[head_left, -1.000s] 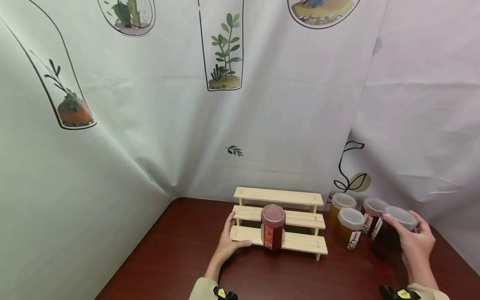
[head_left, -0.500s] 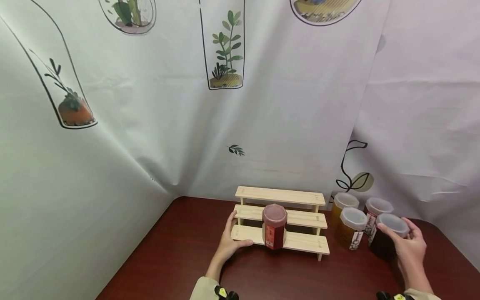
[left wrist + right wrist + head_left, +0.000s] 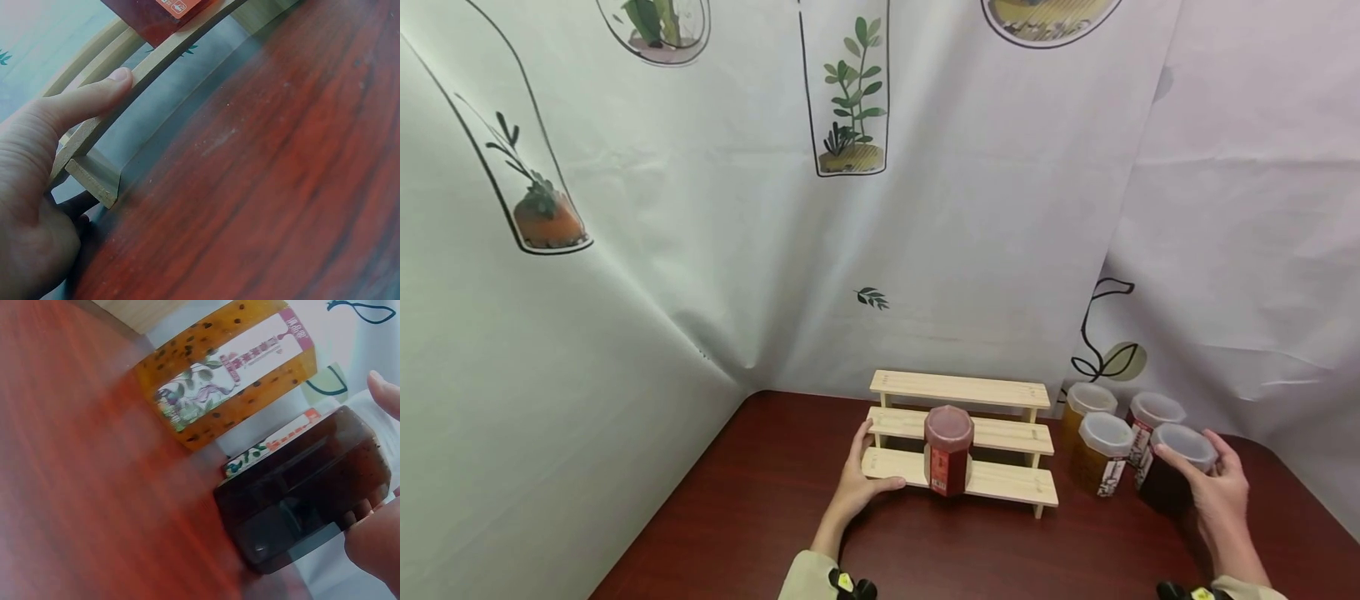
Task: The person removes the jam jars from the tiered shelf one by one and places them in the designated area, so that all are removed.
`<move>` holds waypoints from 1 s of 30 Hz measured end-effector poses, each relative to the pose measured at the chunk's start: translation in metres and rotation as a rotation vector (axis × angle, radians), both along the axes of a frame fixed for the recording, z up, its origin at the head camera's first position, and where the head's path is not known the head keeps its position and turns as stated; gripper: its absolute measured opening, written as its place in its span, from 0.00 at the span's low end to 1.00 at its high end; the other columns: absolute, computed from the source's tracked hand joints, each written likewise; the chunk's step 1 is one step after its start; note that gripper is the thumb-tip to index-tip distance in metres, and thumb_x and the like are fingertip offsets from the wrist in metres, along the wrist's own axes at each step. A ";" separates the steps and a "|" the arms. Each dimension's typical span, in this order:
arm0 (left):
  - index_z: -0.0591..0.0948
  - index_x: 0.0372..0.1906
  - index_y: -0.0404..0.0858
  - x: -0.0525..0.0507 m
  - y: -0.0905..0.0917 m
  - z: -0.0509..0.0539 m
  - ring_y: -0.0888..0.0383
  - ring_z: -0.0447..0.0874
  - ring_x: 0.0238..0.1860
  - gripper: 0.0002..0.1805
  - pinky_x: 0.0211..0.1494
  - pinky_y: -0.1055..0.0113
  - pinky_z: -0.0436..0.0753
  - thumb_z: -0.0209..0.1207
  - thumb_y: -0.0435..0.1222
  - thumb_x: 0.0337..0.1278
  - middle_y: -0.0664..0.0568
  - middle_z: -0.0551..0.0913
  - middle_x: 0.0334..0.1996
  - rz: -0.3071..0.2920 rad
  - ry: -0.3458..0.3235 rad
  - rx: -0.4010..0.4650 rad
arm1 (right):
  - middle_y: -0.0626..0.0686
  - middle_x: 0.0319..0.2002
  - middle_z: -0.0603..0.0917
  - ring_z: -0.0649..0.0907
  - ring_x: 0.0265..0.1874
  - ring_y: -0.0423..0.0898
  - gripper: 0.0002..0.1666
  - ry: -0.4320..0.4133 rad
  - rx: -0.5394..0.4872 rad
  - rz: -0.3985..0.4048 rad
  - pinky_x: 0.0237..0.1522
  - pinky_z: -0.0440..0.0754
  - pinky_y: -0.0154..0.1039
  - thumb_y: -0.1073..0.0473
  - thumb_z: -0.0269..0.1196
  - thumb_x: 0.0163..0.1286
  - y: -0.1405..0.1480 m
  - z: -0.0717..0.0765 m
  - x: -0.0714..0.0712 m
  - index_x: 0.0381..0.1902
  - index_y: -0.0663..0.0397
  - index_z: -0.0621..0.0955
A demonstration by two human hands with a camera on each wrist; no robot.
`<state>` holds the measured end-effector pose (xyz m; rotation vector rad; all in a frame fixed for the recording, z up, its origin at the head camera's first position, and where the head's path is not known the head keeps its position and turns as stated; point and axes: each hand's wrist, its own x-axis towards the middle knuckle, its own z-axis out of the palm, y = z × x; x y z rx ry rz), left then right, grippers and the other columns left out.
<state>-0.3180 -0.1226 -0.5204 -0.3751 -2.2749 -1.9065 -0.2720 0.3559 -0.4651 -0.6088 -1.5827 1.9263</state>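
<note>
A three-step wooden display shelf (image 3: 961,387) stands on the table, and my left hand (image 3: 853,492) grips the left end of its lowest step. In the left wrist view the thumb (image 3: 103,94) lies along the front edge of that step. A jar with red contents and a pinkish lid (image 3: 949,454) sits on the lowest step, near its middle. On the right, my right hand (image 3: 1221,492) holds a dark jar (image 3: 306,487) with a translucent lid (image 3: 1183,444), thumb and fingers on opposite sides. Whether its base touches the table is hard to tell.
Two amber jars (image 3: 1105,454) with whitish lids stand right of the shelf. Behind the dark jar is a red-labelled jar (image 3: 1153,412). A white printed curtain (image 3: 985,250) hangs behind the dark red table (image 3: 760,492).
My right hand and the dark jar have shifted left and slightly down, closer to the other jars, mostly in the first half second. My left hand stays at the shelf.
</note>
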 end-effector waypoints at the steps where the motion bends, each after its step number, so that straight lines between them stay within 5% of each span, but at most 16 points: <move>1: 0.54 0.76 0.53 0.000 0.000 0.000 0.42 0.58 0.74 0.61 0.71 0.42 0.59 0.78 0.33 0.35 0.40 0.60 0.74 -0.001 0.000 0.000 | 0.31 0.46 0.73 0.72 0.48 0.26 0.43 0.032 0.004 0.013 0.40 0.69 0.11 0.68 0.71 0.55 0.003 -0.001 -0.001 0.66 0.38 0.70; 5: 0.54 0.76 0.53 0.000 0.000 0.000 0.41 0.56 0.75 0.61 0.72 0.40 0.58 0.78 0.33 0.35 0.40 0.58 0.75 0.000 -0.001 -0.002 | 0.30 0.46 0.75 0.73 0.53 0.27 0.39 0.154 0.012 0.043 0.47 0.68 0.12 0.70 0.70 0.57 0.012 0.000 -0.004 0.64 0.38 0.71; 11: 0.53 0.77 0.52 0.000 0.000 0.000 0.43 0.60 0.73 0.61 0.71 0.46 0.61 0.78 0.33 0.35 0.40 0.62 0.74 -0.010 -0.002 0.013 | 0.33 0.51 0.76 0.70 0.64 0.34 0.38 0.269 0.002 0.051 0.51 0.69 0.15 0.72 0.67 0.59 0.001 0.032 0.002 0.65 0.44 0.71; 20: 0.54 0.77 0.51 0.001 0.001 0.002 0.43 0.60 0.73 0.61 0.71 0.46 0.61 0.78 0.32 0.35 0.41 0.62 0.74 -0.003 -0.002 0.021 | 0.40 0.48 0.81 0.79 0.53 0.31 0.31 0.479 -0.089 0.219 0.48 0.74 0.16 0.79 0.60 0.61 -0.042 0.078 0.001 0.60 0.52 0.73; 30: 0.54 0.77 0.51 0.002 0.002 0.001 0.43 0.57 0.75 0.62 0.72 0.45 0.58 0.78 0.32 0.34 0.41 0.60 0.74 -0.007 0.000 0.032 | 0.39 0.50 0.79 0.79 0.52 0.27 0.27 0.519 0.025 0.450 0.49 0.76 0.18 0.75 0.58 0.67 -0.083 0.078 -0.009 0.58 0.46 0.72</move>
